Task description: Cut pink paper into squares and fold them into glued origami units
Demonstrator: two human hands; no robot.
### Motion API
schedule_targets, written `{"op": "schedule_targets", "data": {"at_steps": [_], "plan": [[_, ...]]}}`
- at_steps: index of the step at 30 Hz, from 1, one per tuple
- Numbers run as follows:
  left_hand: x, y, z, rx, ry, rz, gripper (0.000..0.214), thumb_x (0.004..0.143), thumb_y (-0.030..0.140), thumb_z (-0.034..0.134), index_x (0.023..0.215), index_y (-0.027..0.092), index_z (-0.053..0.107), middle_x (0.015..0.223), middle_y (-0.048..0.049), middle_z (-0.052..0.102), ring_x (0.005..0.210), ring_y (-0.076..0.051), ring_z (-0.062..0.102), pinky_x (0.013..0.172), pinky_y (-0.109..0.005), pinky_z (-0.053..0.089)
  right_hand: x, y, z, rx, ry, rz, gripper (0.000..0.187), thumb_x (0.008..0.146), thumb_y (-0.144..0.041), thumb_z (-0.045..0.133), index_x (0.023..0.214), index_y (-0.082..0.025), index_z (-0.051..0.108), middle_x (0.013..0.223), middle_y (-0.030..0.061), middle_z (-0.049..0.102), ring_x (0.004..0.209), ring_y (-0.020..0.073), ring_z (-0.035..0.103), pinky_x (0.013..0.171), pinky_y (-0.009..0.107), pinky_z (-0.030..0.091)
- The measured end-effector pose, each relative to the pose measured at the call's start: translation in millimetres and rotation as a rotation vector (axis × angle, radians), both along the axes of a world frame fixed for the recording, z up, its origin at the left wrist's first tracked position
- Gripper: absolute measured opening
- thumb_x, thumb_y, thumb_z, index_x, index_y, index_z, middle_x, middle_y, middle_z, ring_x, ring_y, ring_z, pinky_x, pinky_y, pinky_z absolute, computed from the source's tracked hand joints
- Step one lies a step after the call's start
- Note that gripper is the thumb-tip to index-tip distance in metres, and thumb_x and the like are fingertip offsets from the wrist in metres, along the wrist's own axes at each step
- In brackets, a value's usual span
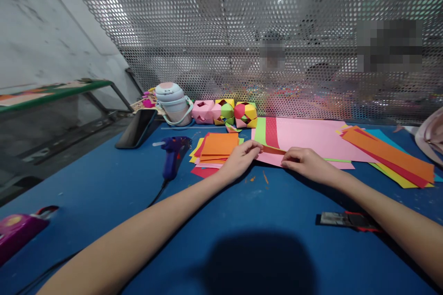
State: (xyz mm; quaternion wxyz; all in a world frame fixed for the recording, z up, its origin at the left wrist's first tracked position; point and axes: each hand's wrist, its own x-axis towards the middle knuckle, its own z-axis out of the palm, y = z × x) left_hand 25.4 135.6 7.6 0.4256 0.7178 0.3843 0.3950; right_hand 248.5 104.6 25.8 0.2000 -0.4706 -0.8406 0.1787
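Observation:
My left hand (238,159) and my right hand (304,161) reach out over the blue table (242,239). Both pinch the ends of a small orange paper strip (273,150), which lies on the near edge of large pink sheets (311,138). The fingers of each hand are curled shut on the strip. A stack of small orange and mixed-colour squares (218,147) sits just left of my left hand.
A blue glue gun (173,156) with its cord lies to the left, with a phone (136,129), a pale bottle (173,103) and three folded paper cubes (224,113) behind. Long coloured sheets (391,154) lie right. A cutter (346,220) lies near my right forearm. A perforated metal screen backs the table.

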Motion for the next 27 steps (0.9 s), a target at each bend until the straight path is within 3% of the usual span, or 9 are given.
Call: {"op": "schedule_targets", "data": {"at_steps": [3,12,27], "plan": [[-0.5,-0.9,0.7,-0.033,-0.045,-0.031,0.018,0.077,0.019,0.048,0.09,0.016,0.06,0.093,-0.0047,0.063,0.091,-0.017,0.058,0.086,-0.032,0.045,-0.3,-1.7,-1.3,0.032,-0.037,-0.012,0.016,0.084,-0.029,0.056,0.083,-0.018,0.067,0.082,0.0052,0.065,0.073,0.0156,0.058,0.067,0.028,0.044],[-6.6,-2.4,2.4,-0.119,-0.257,-0.263,0.042,0.067,0.009,0.055,0.107,0.017,0.056,0.119,-0.0088,0.056,0.117,-0.02,0.05,0.106,-0.039,0.033,-0.7,-3.5,-2.6,0.083,-0.098,-0.015,0.016,0.085,-0.029,0.056,0.086,-0.017,0.066,0.084,0.0064,0.064,0.073,0.0161,0.059,0.067,0.027,0.043],[-6.9,0.1,-1.8,-0.136,-0.321,-0.301,0.048,0.063,0.005,0.052,0.108,0.019,0.058,0.123,-0.0059,0.057,0.122,-0.021,0.047,0.109,-0.043,0.028,-1.0,-4.1,0.6,0.075,-0.073,0.006,0.017,0.085,-0.028,0.053,0.083,-0.017,0.067,0.082,0.0064,0.065,0.071,0.0156,0.058,0.066,0.028,0.043]]}}
